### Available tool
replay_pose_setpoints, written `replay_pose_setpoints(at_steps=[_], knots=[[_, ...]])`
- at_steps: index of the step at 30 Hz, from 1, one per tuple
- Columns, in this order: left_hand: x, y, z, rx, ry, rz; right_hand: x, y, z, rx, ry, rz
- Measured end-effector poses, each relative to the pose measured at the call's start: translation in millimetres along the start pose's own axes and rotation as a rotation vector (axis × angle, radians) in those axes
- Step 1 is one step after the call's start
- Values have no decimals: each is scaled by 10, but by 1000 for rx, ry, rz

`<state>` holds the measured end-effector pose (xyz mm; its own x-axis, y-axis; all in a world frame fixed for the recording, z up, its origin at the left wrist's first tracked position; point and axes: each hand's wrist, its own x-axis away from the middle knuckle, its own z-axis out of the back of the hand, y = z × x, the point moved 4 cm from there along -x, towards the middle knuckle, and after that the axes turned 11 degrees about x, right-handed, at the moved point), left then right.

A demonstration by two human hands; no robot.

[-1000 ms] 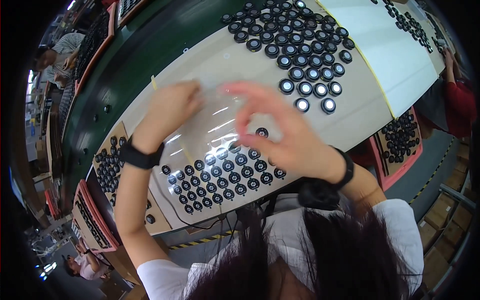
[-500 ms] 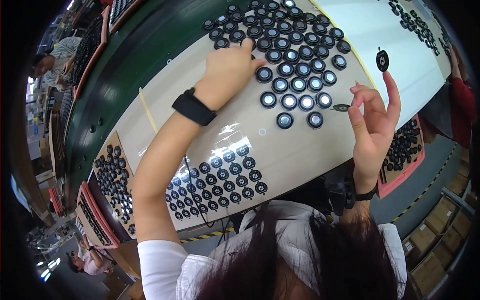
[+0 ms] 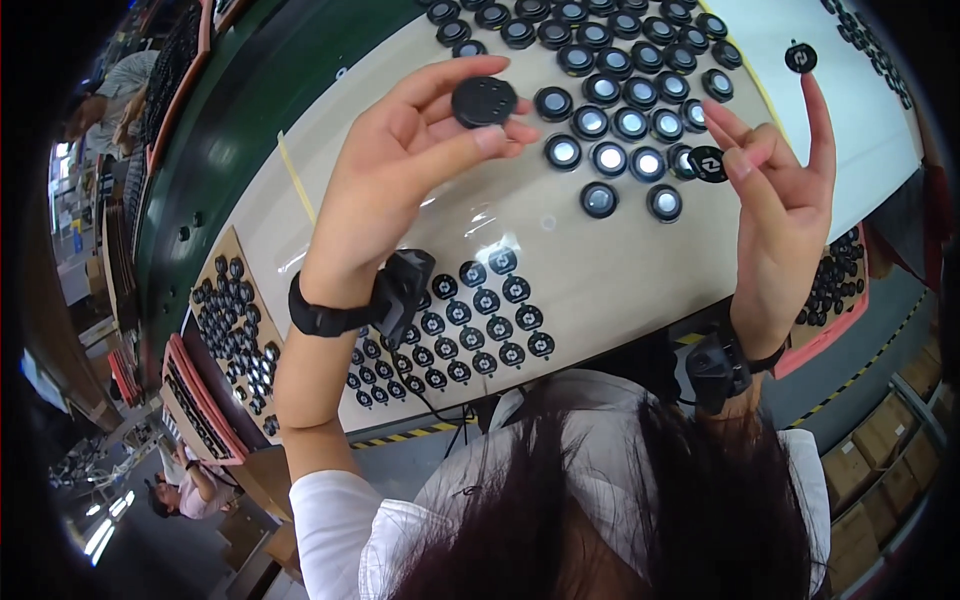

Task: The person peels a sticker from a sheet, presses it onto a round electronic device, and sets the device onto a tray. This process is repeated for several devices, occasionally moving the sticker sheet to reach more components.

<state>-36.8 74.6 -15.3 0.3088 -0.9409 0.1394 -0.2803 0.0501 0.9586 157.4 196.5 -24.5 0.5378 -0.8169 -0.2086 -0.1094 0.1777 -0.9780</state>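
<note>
Above the table, my left hand [image 3: 375,185] grips a round black plastic part [image 3: 484,102] between thumb and fingers, its dark face with small holes showing. My right hand [image 3: 785,195] is raised to the right, pinching a round black sticker [image 3: 708,164] with a white mark between thumb and finger. A second round black sticker [image 3: 800,57] clings to the tip of its outstretched index finger. Between and beyond my hands stand several black round parts [image 3: 630,123] with silvery centres. Rows of similar round stickers [image 3: 484,333] lie on the near part of the table.
A green conveyor belt [image 3: 270,75] runs along the far left side. Black parts fill a board [image 3: 232,310] at left and a pink-edged tray [image 3: 822,322] at right. Cardboard boxes [image 3: 872,500] stand on a rack at lower right. Co-workers are at the left.
My left hand has come back from among the parts and up, now with a black round part in it. My right hand has shifted slightly up and right, turning the pinched sticker face-on.
</note>
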Motion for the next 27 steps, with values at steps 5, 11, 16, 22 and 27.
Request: replay_pose_setpoints(at_steps=[5,11,16,22,27], knots=[[214,128,-162,27,16,-59,-76,-204,-305,-167,-219,20],[416,255,-286,-125,45,-260,-83,-348,-730,-400,-207,-144],[464,325,-296,-249,-12,-415,-98,-328,-819,-371,-273,-209],[504,356,-256,-325,-2,-478,-52,-393,-890,-566,-308,-310],[485,346,-259,-336,4,-480,-91,-299,-885,-477,-347,-331]])
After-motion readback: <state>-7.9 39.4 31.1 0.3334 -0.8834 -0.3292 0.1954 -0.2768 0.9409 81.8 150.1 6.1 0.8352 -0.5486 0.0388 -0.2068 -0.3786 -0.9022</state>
